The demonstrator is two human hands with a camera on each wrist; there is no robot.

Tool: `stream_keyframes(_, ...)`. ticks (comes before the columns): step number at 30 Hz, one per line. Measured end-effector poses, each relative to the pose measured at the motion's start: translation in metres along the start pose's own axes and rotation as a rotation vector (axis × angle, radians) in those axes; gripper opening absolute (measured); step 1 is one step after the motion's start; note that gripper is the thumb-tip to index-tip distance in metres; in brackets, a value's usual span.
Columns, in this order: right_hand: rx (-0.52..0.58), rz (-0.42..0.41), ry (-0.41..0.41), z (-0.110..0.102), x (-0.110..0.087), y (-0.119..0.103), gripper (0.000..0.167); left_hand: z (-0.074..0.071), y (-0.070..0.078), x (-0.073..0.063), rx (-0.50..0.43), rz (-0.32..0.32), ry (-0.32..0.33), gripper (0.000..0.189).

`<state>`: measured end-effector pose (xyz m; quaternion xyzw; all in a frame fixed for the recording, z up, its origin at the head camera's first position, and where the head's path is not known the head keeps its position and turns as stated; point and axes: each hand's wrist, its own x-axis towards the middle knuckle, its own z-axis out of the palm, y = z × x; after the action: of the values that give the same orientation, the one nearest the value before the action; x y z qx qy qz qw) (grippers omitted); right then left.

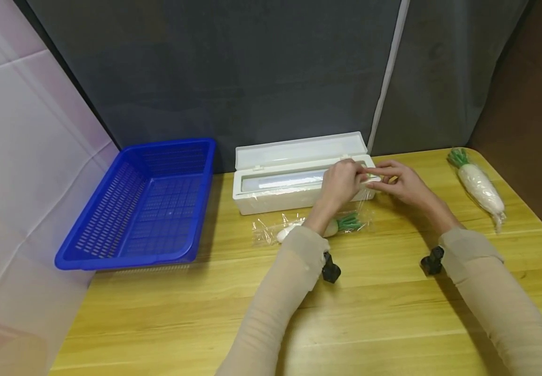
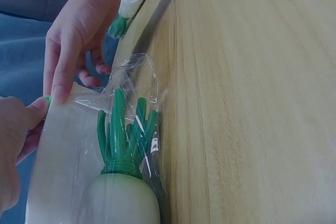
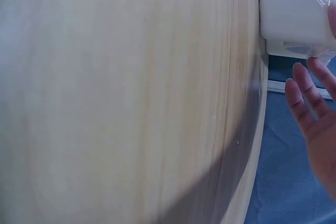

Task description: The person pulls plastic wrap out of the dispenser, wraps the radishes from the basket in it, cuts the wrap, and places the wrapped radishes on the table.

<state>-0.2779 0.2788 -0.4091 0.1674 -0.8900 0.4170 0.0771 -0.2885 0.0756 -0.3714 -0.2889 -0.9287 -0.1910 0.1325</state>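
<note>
A white cling film box (image 1: 280, 196) stands at the back of the table, lid up, with a film roll (image 1: 289, 180) inside. At its right end my left hand (image 1: 338, 183) pinches a small green piece (image 2: 48, 99), mostly hidden by the fingers. My right hand (image 1: 402, 183) grips the same end between thumb and forefinger; its other fingers (image 3: 307, 90) spread loosely past the box. Clear film (image 2: 126, 80) hangs down the box front. Before the box lies a white radish (image 2: 121, 198) with green leaves, under film, partly hidden by my left wrist in the head view.
A blue plastic basket (image 1: 200, 209) stands at the left of the table. Another white radish (image 1: 481, 185), wrapped in film, lies near the right edge. A dark cloth wall (image 1: 252, 78) rises behind the box.
</note>
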Motion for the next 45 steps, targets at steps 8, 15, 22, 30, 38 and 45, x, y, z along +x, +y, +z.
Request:
stream_keyframes(8, -0.015, 0.015, -0.004, -0.002, 0.000, 0.001, 0.042, -0.010, -0.014, -0.009, -0.006, -0.014, 0.020, 0.015)
stream_keyframes(15, -0.018, 0.009, -0.006, -0.001, 0.000, -0.001, 0.041, -0.013, -0.022, -0.016, -0.022, -0.005, 0.023, 0.015)
stream_keyframes(22, -0.016, 0.010, -0.003, 0.002, 0.001, -0.001, 0.041, -0.017, -0.026, -0.020, -0.027, 0.004, 0.041, 0.014)
stream_keyframes(30, -0.031, 0.012, -0.002, 0.001, 0.000, 0.000, 0.042, -0.023, -0.040, -0.030, -0.049, -0.002, 0.056, 0.013)
stream_keyframes(38, -0.027, 0.016, -0.002, 0.000, -0.002, -0.001, 0.042, -0.037, -0.060, -0.047, -0.075, 0.006, 0.071, 0.012)
stream_keyframes(45, -0.026, 0.028, -0.007, 0.001, -0.002, -0.004, 0.042, -0.044, -0.074, -0.058, -0.068, 0.003, 0.087, 0.012)
